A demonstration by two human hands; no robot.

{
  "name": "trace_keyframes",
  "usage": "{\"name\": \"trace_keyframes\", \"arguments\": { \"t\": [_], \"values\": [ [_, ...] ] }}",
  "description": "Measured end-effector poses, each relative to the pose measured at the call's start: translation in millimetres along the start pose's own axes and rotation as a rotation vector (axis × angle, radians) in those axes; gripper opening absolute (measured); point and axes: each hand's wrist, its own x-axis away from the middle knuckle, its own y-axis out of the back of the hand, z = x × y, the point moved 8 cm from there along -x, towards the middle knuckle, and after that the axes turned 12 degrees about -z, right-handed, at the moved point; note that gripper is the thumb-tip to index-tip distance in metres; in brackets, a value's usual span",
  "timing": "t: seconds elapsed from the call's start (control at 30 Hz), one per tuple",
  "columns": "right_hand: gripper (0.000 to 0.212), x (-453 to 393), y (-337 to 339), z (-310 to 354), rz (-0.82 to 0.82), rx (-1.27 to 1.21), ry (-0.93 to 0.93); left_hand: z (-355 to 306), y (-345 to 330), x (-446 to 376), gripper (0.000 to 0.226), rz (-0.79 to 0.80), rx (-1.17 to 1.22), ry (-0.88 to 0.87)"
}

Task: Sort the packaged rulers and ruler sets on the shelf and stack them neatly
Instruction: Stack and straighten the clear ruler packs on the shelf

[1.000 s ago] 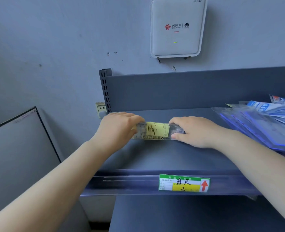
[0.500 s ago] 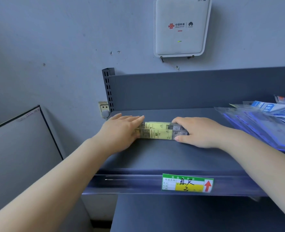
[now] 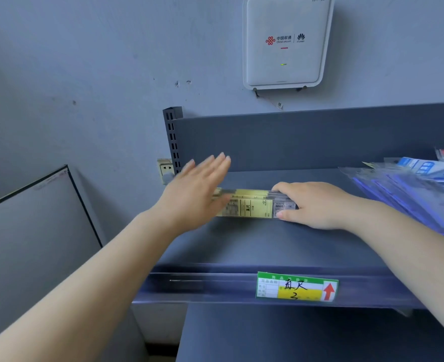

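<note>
At far left we see a grey board point(image 3: 30, 231) with a dark edge leaning by the wall, and a socket point(image 3: 165, 169) on the wall just beside the slotted post point(image 3: 172, 138) of the shelf point(image 3: 241, 246). Our left hand point(image 3: 197, 189) hovers over the left end of the rulers point(image 3: 249, 206), its fingers point(image 3: 219, 163) straight and close together, tilted up toward the back panel and holding nothing; it is blurred, and we cannot tell whether the palm touches the stack. The rulers are a small stack of clear packs with yellow labels, lying flat and lengthwise near the middle of the shelf. Our right hand point(image 3: 317, 205) lies on their right end, fingers curled over the top of the stack and thumb against its front edge, gripping it. Below, on the front rail of the shelf, sits a green and yellow tag point(image 3: 296, 286) with a red arrow. On the wall above hangs a white router point(image 3: 286, 41) with a green light. At far right a loose pile of sets point(image 3: 411, 194) in clear bags with blue print lies fanned on the shelf, well apart from the rulers.
</note>
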Motion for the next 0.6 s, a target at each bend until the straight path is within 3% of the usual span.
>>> {"name": "trace_keyframes", "arguments": {
  "t": [0.1,0.27,0.4,0.6],
  "values": [
    [0.037,-1,-1,0,0.009,0.000,-0.002,-4,-27,8,0.056,0.226,-0.033,-0.007],
    [0.037,0,1,1,-0.020,-0.005,0.014,6,-3,-3,0.059,0.072,0.020,0.061],
    [0.037,0,0,1,-0.018,0.000,0.032,3,-31,7,0.059,0.299,-0.085,-0.006],
    [0.035,1,-1,2,-0.024,0.010,0.045,15,-15,4,0.057,0.250,-0.075,0.041]
  ]
}}
